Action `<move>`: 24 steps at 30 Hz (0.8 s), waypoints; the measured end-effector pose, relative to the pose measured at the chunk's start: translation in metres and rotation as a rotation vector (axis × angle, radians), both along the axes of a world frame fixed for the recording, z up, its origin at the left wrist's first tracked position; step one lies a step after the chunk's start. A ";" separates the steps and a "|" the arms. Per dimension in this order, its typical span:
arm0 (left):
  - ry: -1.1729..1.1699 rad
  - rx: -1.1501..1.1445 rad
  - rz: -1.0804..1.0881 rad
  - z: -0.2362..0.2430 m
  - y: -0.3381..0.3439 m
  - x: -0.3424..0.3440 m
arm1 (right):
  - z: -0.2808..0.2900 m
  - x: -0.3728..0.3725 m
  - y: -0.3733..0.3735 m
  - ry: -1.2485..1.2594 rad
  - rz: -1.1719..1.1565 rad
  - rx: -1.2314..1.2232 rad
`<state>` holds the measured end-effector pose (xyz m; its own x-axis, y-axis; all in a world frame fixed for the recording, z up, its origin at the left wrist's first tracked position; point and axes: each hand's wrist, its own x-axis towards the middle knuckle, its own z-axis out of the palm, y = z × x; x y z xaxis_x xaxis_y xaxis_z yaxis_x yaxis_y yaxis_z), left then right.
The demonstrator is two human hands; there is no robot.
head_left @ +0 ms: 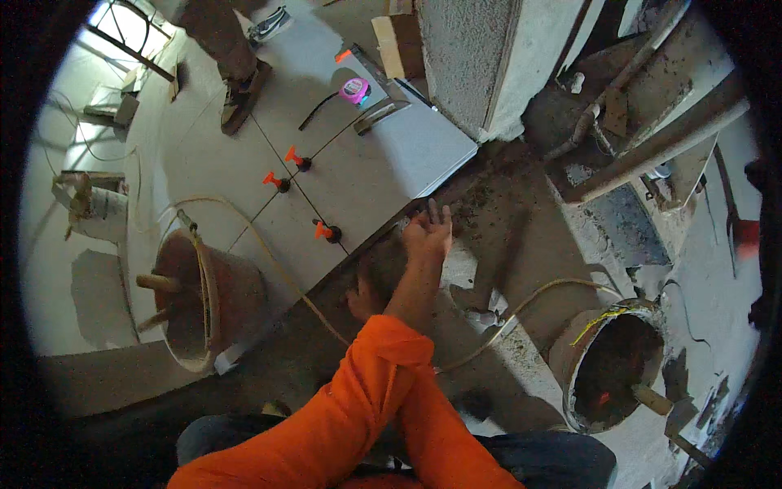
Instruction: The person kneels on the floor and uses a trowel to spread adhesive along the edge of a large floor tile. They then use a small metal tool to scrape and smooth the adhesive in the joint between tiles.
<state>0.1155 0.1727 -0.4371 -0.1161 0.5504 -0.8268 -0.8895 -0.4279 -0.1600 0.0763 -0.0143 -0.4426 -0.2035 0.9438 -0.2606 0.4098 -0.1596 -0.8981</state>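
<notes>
My forearms cross in orange sleeves, the left over the right. At the edge of the laid pale floor tiles [326,171] is my left hand [427,235]. Its thumb and forefinger draw together by the edge, the other fingers stretched out; anything pinched between them is too small to make out. Lower along that edge, my right hand [362,300] is partly covered by my left forearm, its fingers in shadow. Orange-handled tile levelers with dark round bases, one of them this leveler [327,232], stand on the joints. Brown bedding [489,204] borders the tiles.
A pink tape measure [354,90] lies on the tiles, near a stacked white tile [432,138]. Buckets with wooden handles stand left [212,301] and right [615,367]. A rough pillar [468,65] rises at the back. Another person's shoe [244,98] is at the far left.
</notes>
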 end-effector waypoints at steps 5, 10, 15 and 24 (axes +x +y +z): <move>0.126 0.000 -0.085 0.014 -0.007 -0.007 | 0.005 -0.030 0.007 0.013 0.089 -0.042; 0.113 -0.054 -0.062 0.020 -0.001 -0.004 | 0.005 -0.038 0.008 0.010 0.111 -0.048; 0.132 -0.072 -0.055 0.026 -0.002 -0.004 | 0.001 -0.048 0.009 -0.008 0.114 -0.032; -0.003 -0.050 -0.076 0.025 -0.002 -0.009 | -0.004 -0.055 0.009 -0.001 0.118 -0.082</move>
<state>0.1060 0.1705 -0.4125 -0.0727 0.5159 -0.8536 -0.9193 -0.3665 -0.1431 0.0209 -0.0052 -0.4466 -0.3112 0.8888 -0.3365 0.4311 -0.1835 -0.8835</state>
